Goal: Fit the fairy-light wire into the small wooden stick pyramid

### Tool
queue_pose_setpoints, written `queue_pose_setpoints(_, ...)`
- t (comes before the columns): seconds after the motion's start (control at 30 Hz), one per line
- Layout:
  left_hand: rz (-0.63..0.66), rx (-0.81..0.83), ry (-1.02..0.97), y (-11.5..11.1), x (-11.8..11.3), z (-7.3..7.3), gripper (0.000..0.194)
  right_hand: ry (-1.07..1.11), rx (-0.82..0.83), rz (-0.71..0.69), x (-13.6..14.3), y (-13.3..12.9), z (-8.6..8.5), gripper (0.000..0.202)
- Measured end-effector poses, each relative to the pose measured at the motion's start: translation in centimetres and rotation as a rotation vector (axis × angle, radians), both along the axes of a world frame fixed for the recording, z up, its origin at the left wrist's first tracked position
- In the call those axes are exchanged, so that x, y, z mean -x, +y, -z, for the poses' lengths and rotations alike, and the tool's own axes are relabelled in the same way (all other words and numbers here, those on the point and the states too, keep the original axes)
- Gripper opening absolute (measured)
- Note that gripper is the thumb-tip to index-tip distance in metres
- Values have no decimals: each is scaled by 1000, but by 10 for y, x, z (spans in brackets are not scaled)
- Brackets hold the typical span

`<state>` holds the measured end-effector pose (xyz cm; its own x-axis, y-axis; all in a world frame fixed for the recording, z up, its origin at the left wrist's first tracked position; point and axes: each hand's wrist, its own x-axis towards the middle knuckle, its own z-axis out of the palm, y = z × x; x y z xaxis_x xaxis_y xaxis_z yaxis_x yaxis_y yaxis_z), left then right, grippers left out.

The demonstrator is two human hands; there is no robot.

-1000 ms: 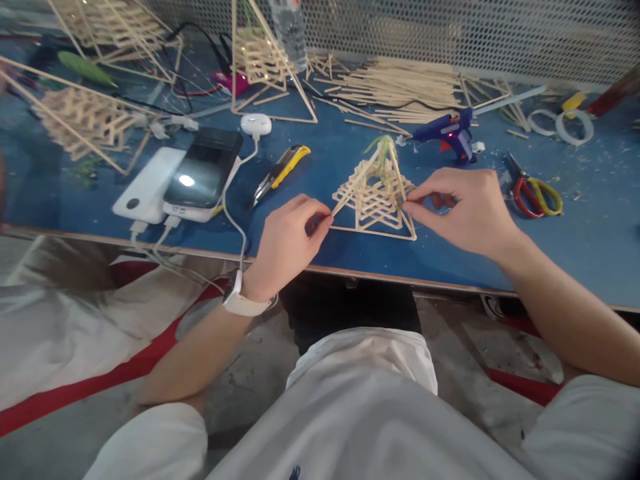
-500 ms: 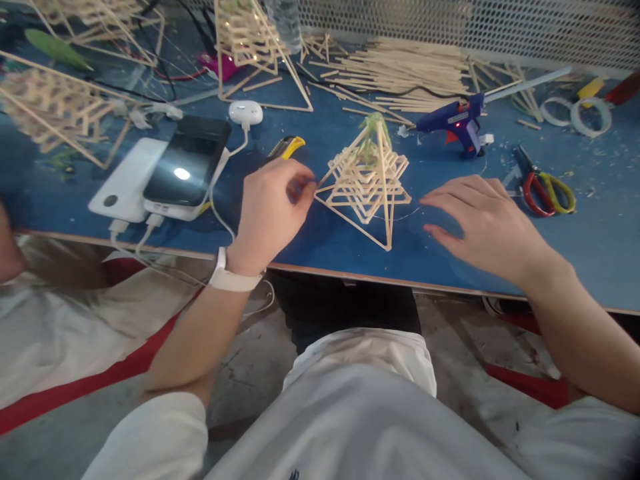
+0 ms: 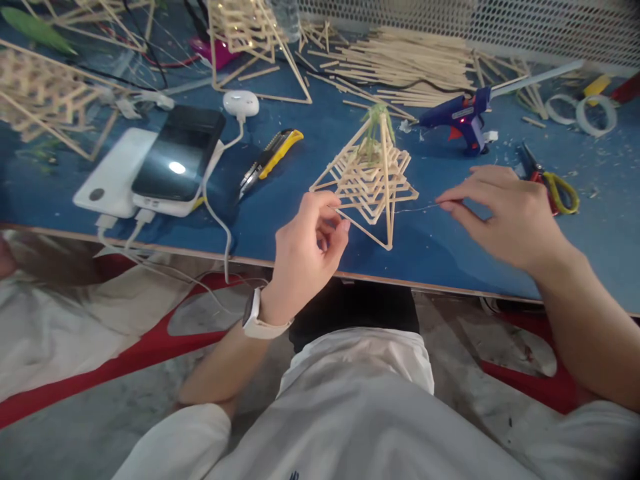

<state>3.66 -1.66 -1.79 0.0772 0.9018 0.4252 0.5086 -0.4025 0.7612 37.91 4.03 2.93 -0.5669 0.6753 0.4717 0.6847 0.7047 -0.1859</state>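
Note:
A pyramid-shaped frame of pale wooden sticks (image 3: 374, 183) stands on the blue table, with green material near its top. My left hand (image 3: 313, 247) is at its front left edge, fingers curled, thumb and forefinger apart; the forefinger touches or nearly touches a stick. Right of the frame, my right hand (image 3: 505, 213) pinches the end of a thin wire (image 3: 417, 209) that runs toward the frame's base. Where the wire's other end lies cannot be made out.
A yellow cutter (image 3: 273, 159), a phone (image 3: 180, 153) on a white power bank, and cables lie left. A blue glue gun (image 3: 465, 120), scissors (image 3: 560, 192), tape rolls (image 3: 596, 116) and loose sticks (image 3: 405, 67) lie right and behind. A person's clothing shows far left.
My left hand has moved right and toward me along the frame's front edge, uncovering the cutter. The thumb and forefinger of my right hand have closed on the wire.

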Motion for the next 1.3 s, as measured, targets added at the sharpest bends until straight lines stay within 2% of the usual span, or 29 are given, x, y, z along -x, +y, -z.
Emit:
queue_pose_setpoints(0.13, 13, 21, -10, 0, -2, 2, 23, 15, -55, 45, 4, -2, -16, 12)
queue_pose_setpoints(0.37, 0, 26, -2, 2, -3, 3, 17, 81, 2, 51, 8, 8, -33, 11)
queue_pose_setpoints(0.6, -47, 18, 55, 7, 0, 2, 16, 126, 13, -29, 9, 21, -39, 8)
queue_pose_setpoints(0.77, -66, -59, 80, 9, 0, 5, 13, 129, 148, -151, 5, 17, -48, 7)
queue_pose_setpoints(0.9, -53, -31, 42, 10, -1, 5, 13, 194, 215, -226, 3, 15, -48, 11)
queue_pose_setpoints(1.03, -4, 35, -55, 12, 1, 2, 5, 214, 139, -135, 5, 18, -45, 11)
queue_pose_setpoints(1.3, 85, 105, -233, 25, 4, 13, 17, 245, 96, -46, 14, 27, -48, 2)
